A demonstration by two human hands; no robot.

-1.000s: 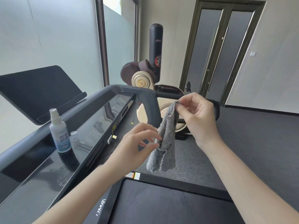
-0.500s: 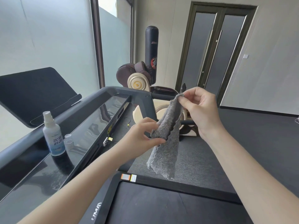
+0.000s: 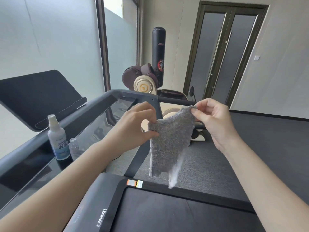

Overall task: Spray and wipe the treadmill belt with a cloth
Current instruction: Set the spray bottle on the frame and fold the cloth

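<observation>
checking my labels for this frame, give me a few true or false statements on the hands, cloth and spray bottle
1. The left hand and right hand both pinch the grey cloth. True.
2. The spray bottle stands upright on the treadmill console. True.
3. The grey cloth is laid down flat for wiping. False: it hangs in the air, off the treadmill belt.
4. The left hand holds the spray bottle. False: neither hand touches it.

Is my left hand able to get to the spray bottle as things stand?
Probably yes, once it lets go: the left hand pinches the cloth with the right hand, but the spray bottle stands unobstructed on the console to its left.
</observation>
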